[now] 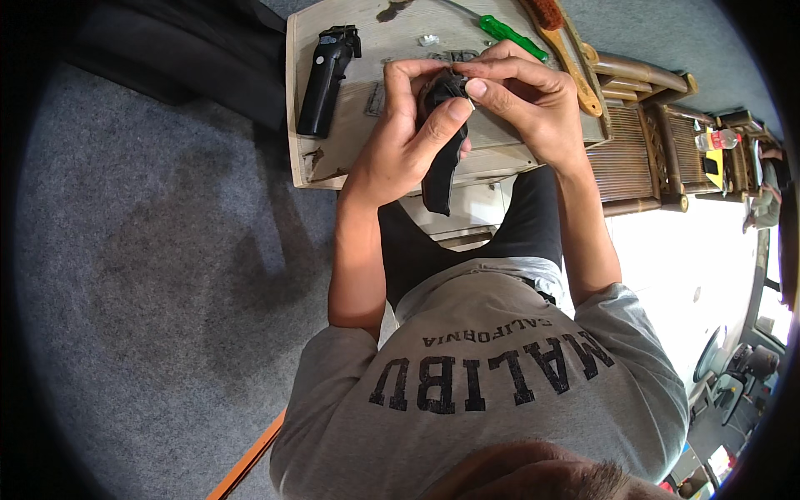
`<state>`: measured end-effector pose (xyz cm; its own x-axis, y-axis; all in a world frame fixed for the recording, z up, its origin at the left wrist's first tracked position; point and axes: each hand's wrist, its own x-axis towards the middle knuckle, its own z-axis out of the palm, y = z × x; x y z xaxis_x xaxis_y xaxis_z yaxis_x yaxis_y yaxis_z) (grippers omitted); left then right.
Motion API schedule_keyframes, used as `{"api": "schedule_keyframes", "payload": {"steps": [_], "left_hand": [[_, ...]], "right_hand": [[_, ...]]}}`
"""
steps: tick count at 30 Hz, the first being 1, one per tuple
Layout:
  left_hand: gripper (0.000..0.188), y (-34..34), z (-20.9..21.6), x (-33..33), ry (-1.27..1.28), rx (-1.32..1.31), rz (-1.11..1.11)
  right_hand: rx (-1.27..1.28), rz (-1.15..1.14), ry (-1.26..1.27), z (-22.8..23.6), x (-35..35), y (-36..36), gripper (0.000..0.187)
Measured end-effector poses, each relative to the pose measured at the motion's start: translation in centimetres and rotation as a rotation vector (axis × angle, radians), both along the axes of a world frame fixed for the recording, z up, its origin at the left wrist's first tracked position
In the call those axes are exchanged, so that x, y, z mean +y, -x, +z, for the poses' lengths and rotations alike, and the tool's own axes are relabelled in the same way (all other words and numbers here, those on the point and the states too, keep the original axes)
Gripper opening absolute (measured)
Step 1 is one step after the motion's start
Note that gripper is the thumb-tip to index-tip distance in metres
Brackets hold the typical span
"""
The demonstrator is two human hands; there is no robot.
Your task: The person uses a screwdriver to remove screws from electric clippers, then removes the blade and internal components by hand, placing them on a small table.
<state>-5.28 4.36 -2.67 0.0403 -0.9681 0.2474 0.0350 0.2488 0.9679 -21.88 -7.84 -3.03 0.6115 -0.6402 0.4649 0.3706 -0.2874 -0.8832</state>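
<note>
Hair (604,483) near five o'clock, closest. Between twelve and one, our left hand (400,154) grips the black clipper-like tool (439,183); our right hand (537,104) pinches its upper end. We'd guess stiff, fairly light, slick casing, delicate head: hold mid-body.

On the table (383,33), a hair clipper (329,81) lies near the left edge, a screwdriver (512,37) toward the far right, and a brush (570,62) just right of it along the right edge. Between clipper and brush, the left hand (404,142) and right hand (537,100) hold a handheld device (442,171), its lower end past the near edge. Bamboo furniture (621,158) stands right of the table, carrying a bottle (717,140).
</note>
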Motion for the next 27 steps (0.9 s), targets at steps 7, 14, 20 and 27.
{"api": "schedule_keyframes", "payload": {"steps": [7,14,20,27], "left_hand": [[0.049,1.1,0.3,0.2,0.045,-0.213,0.160],[0.054,2.1,0.9,0.9,0.169,-0.381,0.245],[0.061,2.4,0.9,0.8,0.235,-0.387,0.311],[0.061,2.6,0.8,0.7,0.251,-0.371,0.317]], "right_hand": [[-0.039,0.051,-0.032,-0.1,-0.3,0.7,0.020],[-0.097,0.157,-0.152,0.0,-0.3,1.0,0.021],[-0.178,0.197,-0.098,-0.6,-0.5,0.8,0.020],[-0.188,0.195,-0.188,-0.6,-0.3,0.8,0.022]]}}
